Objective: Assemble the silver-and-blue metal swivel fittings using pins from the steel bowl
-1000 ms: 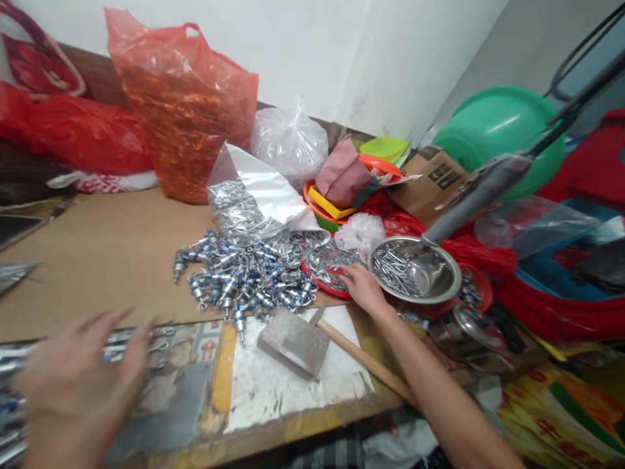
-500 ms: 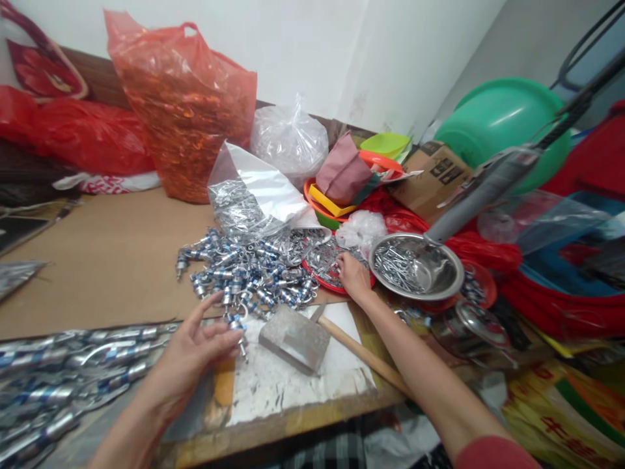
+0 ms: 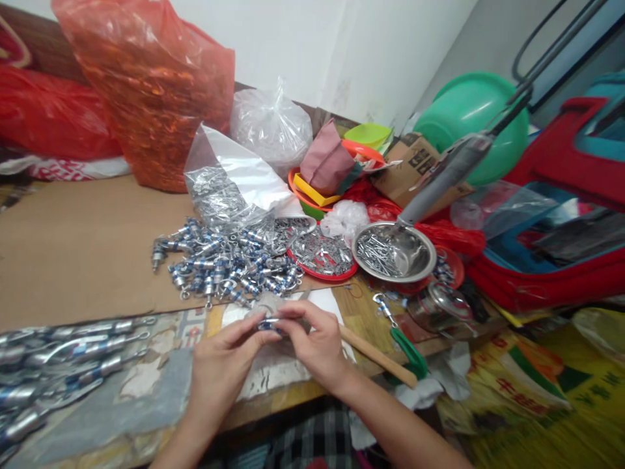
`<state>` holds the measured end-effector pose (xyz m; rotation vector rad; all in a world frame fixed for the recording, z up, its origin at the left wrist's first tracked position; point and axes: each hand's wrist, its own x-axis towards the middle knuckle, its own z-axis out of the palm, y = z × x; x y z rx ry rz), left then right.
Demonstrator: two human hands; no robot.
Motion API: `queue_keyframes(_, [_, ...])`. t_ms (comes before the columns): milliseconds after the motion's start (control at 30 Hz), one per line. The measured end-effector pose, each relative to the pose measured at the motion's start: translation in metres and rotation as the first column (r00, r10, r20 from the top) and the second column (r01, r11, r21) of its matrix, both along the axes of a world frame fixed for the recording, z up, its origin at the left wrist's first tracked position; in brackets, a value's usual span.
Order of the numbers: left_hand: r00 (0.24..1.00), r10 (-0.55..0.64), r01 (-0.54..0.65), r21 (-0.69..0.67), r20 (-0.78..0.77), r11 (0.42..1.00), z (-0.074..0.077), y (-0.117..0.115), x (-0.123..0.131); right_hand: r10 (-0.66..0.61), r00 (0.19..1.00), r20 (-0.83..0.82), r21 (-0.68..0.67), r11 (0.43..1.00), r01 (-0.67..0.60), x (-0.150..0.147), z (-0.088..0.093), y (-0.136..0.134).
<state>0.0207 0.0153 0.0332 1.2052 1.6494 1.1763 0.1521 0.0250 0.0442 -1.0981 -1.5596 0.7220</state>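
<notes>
**Fingertip hold on one small fitting at the near edge of the table**

The left hand [image 3: 222,365] and the right hand [image 3: 317,345] meet at the middle of the view. Their fingertips pinch one small silver-and-blue metal fitting [image 3: 268,322] from either side. It is held just above the near edge of the brown board-covered table [image 3: 73,247].

Behind the hands lies a loose heap of like silver-and-blue fittings [image 3: 224,267]. To its right stand a red plate of small silver parts [image 3: 322,255] and a round steel bowl of thin metal pins [image 3: 393,251]. A wooden hammer handle [image 3: 378,357] runs from under the right hand out to the table edge.

Risks, as judged:
- **Slipping:** the hold is by fingertips alone on a smooth, rounded piece, so a twist or a slackened finger could let it slip. This near the edge, it would likely fall off the table toward the lap.
- **Knocking:** a sweep of the right forearm could knock the handle off the edge.
- **Pricking:** a pointed end could prick a fingertip under pressure.
</notes>
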Motion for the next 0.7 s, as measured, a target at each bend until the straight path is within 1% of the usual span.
queue_keyframes(67, [0.999, -0.043, 0.044, 0.065, -0.024, 0.997, -0.002, -0.003, 0.000, 0.010, 1.000, -0.017, 0.034, 0.999, -0.010, -0.002, -0.002, -0.005])
queue_keyframes(200, [0.988, -0.106, 0.128, 0.209, -0.115, 0.969, -0.006, -0.004, -0.003, 0.121, 0.993, 0.012, 0.028, 0.992, -0.121, 0.003, -0.003, -0.003])
queue_keyframes(267, [0.984, -0.075, 0.125, 0.318, -0.163, 0.940, -0.007, -0.003, -0.005, 0.167, 0.985, 0.035, 0.012, 0.986, -0.167, 0.006, -0.001, -0.002])
queue_keyframes(333, [0.984, -0.037, 0.108, 0.418, -0.174, 0.902, -0.007, -0.002, -0.007, 0.211, 0.977, 0.030, -0.011, 0.977, -0.211, 0.008, 0.001, -0.002])
queue_keyframes(400, [0.984, -0.044, 0.120, 0.458, -0.173, 0.881, -0.007, -0.002, -0.007, 0.248, 0.969, -0.001, -0.044, 0.968, -0.248, 0.009, 0.002, -0.002])
queue_keyframes(467, [0.978, -0.099, 0.172, 0.439, -0.183, 0.882, -0.008, -0.002, -0.008, 0.269, 0.962, -0.043, -0.094, 0.958, -0.272, 0.010, 0.002, -0.001])
queue_keyframes(500, [0.976, -0.123, 0.189, 0.412, -0.181, 0.891, -0.009, -0.002, -0.008, 0.279, 0.958, -0.063, -0.129, 0.950, -0.285, 0.011, 0.001, -0.001])
queue_keyframes(567, [0.979, -0.154, 0.189, 0.319, -0.130, 0.929, -0.011, -0.001, -0.008, 0.293, 0.951, -0.098, -0.181, 0.934, -0.307, 0.013, -0.002, -0.003])
queue_keyframes(600, [0.984, -0.160, 0.176, 0.260, -0.081, 0.950, -0.012, -0.001, -0.009, 0.285, 0.955, -0.087, -0.180, 0.938, -0.297, 0.015, -0.004, -0.004])
queue_keyframes(633, [0.987, -0.158, 0.160, 0.202, -0.027, 0.966, -0.012, -0.001, -0.009, 0.270, 0.962, -0.046, -0.145, 0.951, -0.274, 0.017, -0.007, -0.005])
queue_keyframes(667, [0.988, -0.150, 0.145, 0.152, 0.024, 0.978, -0.012, -0.001, -0.010, 0.251, 0.968, 0.022, -0.070, 0.966, -0.249, 0.019, -0.010, -0.007])
queue_keyframes(700, [0.988, -0.145, 0.137, 0.115, 0.061, 0.984, -0.011, -0.001, -0.011, 0.226, 0.968, 0.110, 0.035, 0.972, -0.231, 0.022, -0.012, -0.008])
